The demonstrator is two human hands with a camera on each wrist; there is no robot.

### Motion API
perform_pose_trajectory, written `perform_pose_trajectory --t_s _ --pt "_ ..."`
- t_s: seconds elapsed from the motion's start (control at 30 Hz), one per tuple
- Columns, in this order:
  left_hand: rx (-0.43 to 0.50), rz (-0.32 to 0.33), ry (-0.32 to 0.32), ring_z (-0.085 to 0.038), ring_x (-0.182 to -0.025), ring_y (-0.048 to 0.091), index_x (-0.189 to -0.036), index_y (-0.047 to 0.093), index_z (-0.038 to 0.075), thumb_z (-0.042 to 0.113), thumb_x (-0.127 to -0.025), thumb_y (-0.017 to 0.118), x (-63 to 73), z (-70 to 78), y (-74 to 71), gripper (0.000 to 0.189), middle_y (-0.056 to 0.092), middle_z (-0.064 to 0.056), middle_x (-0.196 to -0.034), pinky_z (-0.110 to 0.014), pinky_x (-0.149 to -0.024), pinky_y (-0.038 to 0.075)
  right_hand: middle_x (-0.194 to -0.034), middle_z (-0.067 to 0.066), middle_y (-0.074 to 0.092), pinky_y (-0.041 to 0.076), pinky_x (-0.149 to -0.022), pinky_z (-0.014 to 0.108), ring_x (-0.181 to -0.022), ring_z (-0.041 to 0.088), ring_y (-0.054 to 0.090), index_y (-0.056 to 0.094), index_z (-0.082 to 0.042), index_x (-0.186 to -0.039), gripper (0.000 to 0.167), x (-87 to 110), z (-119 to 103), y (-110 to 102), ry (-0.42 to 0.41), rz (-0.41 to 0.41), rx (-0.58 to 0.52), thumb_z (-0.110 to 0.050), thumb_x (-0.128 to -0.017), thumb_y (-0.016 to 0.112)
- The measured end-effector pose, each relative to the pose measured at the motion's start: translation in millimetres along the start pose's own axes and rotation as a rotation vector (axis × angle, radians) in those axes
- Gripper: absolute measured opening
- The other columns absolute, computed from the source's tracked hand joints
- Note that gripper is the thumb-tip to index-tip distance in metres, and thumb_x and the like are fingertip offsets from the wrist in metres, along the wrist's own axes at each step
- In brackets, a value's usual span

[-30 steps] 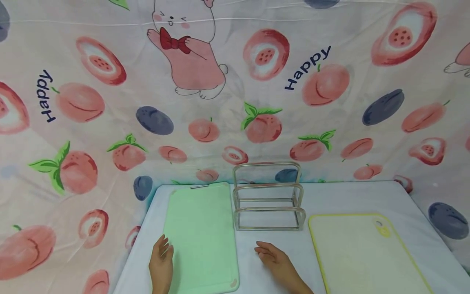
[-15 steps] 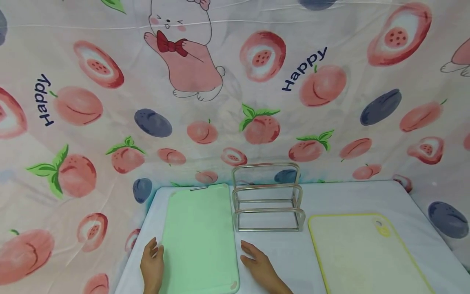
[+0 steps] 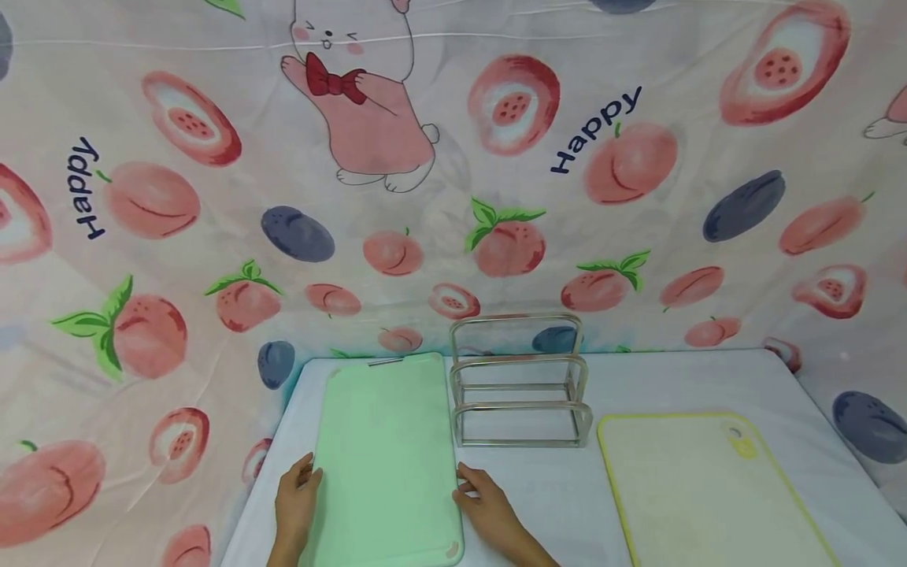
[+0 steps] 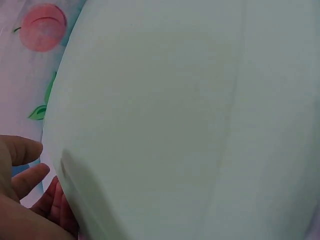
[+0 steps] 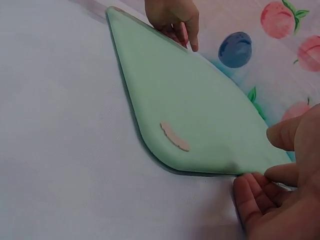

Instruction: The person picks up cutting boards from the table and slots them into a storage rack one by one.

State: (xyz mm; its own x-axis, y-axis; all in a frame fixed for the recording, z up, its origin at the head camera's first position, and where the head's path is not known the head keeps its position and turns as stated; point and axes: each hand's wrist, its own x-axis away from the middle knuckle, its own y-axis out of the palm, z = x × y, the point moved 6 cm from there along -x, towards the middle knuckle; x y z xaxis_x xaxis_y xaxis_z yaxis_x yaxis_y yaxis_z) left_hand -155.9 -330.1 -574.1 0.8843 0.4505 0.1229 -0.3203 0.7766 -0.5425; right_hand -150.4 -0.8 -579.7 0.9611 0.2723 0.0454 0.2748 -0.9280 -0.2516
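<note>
A: Fingers first?
B: Both hands are loosely spread, thumbs apart from the fingers, neither gripping. Fingertips of the right hand (image 3: pixel 492 512) touch the near part of the green board's (image 3: pixel 386 457) right edge; those of the left hand (image 3: pixel 292 508) reach its left edge (actual contact there, I cannot tell).
A: So the board lies between them?
B: Yes, flat, long side running away from the person. A thin dark strip (image 3: pixel 385 361) sits at its far end (too small to identify).
A: Surroundings?
B: A metal rack (image 3: pixel 520 406) stands upright just beside the board's right edge, beyond the right hand. A yellow-rimmed board (image 3: pixel 701 488) lies further right. All rest on a white-covered table (image 3: pixel 680 378); a fruit-print cloth (image 3: pixel 439 165) hangs behind.
</note>
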Motion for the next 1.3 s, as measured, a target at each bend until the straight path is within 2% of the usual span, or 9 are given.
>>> perform_pose_trajectory --t_s 0.13,0.23,0.33,0.43,0.57,0.67,0.83,1.0,1.3 --pt "-0.003 -0.052 -0.024 -0.033 -0.109 0.046 -0.134 0.045 -0.011 0.013 -0.098 0.050 -8.1 -0.5 2.3 0.044 0.049 -0.027 -0.121 -0.035 -0.083 0.041 -0.111 0.015 0.059 0.050 -0.083 0.029 -0.096 0.024 0.059 0.050 0.014 -0.129 0.047 -5.0 -3 -2 -0.013 0.039 0.034 -0.012 -0.092 0.062" --pt "0.031 -0.066 -0.051 -0.034 -0.107 0.046 -0.130 0.045 -0.015 0.011 -0.097 0.049 -13.5 -0.4 2.6 0.042 0.049 -0.028 -0.118 -0.034 -0.080 0.042 -0.107 0.012 0.058 0.048 -0.085 0.033 -0.096 0.024 0.057 0.048 0.014 -0.130 0.048 -10.2 -5 -2 0.034 0.022 0.037 -0.014 -0.093 0.060" --pt "0.061 -0.058 -0.066 -0.035 -0.102 0.048 -0.125 0.046 -0.017 0.009 -0.096 0.050 -18.2 1.1 3.6 0.039 0.051 -0.029 -0.113 -0.031 -0.074 0.042 -0.103 0.010 0.054 0.045 -0.086 0.037 -0.096 0.024 0.052 0.045 0.016 -0.132 0.050 -16.3 -7 -1 0.089 -0.004 0.027 -0.013 -0.094 0.058" --pt "0.067 -0.029 -0.092 -0.038 -0.099 0.050 -0.121 0.048 -0.018 0.005 -0.093 0.052 -21.1 3.5 4.1 0.036 0.051 -0.031 -0.110 -0.031 -0.071 0.043 -0.098 0.009 0.048 0.043 -0.083 0.034 -0.092 0.022 0.045 0.043 0.018 -0.132 0.051 -21.0 -8 2 0.133 -0.005 -0.006 -0.012 -0.093 0.059" --pt "0.073 0.002 -0.132 -0.046 -0.104 0.047 -0.119 0.048 -0.020 0.000 -0.090 0.051 -24.1 8.2 5.7 0.035 0.048 -0.037 -0.115 -0.045 -0.079 0.046 -0.091 0.007 0.043 0.040 -0.073 0.025 -0.084 0.018 0.041 0.044 0.019 -0.130 0.052 -24.3 -10 6 0.129 0.046 0.003 -0.009 -0.090 0.062" --pt "0.049 0.015 -0.169 -0.052 -0.110 0.041 -0.118 0.049 -0.019 0.003 -0.089 0.053 -25.6 10.3 8.6 0.037 0.046 -0.038 -0.118 -0.057 -0.088 0.039 -0.087 0.005 0.042 0.039 -0.068 0.022 -0.080 0.017 0.040 0.048 0.017 -0.128 0.049 -24.0 -10 6 0.121 0.087 0.040 -0.009 -0.089 0.063" --pt "-0.073 0.056 -0.231 -0.057 -0.112 0.030 -0.119 0.050 -0.016 0.012 -0.088 0.052 -22.9 10.0 11.8 0.041 0.038 -0.040 -0.118 -0.068 -0.088 0.027 -0.087 0.004 0.041 0.036 -0.067 0.024 -0.079 0.017 0.039 0.051 0.012 -0.129 0.044 -21.5 -6 6 0.159 0.051 -0.005 -0.012 -0.092 0.060" --pt "-0.116 0.080 -0.246 -0.058 -0.111 0.028 -0.116 0.050 -0.017 0.015 -0.087 0.051 -20.9 8.2 13.9 0.043 0.034 -0.042 -0.114 -0.068 -0.086 0.025 -0.090 0.006 0.042 0.037 -0.071 0.025 -0.083 0.020 0.040 0.048 0.012 -0.131 0.047 -21.4 -2 8 0.195 -0.001 -0.080 -0.017 -0.096 0.057" --pt "-0.045 0.002 -0.228 -0.057 -0.115 0.025 -0.123 0.048 -0.016 0.018 -0.091 0.055 -24.1 8.9 12.9 0.047 0.031 -0.042 -0.122 -0.067 -0.090 0.025 -0.096 0.009 0.045 0.042 -0.077 0.031 -0.088 0.022 0.044 0.046 0.013 -0.132 0.053 -23.1 -2 7 0.233 -0.032 -0.156 -0.022 -0.095 0.059"
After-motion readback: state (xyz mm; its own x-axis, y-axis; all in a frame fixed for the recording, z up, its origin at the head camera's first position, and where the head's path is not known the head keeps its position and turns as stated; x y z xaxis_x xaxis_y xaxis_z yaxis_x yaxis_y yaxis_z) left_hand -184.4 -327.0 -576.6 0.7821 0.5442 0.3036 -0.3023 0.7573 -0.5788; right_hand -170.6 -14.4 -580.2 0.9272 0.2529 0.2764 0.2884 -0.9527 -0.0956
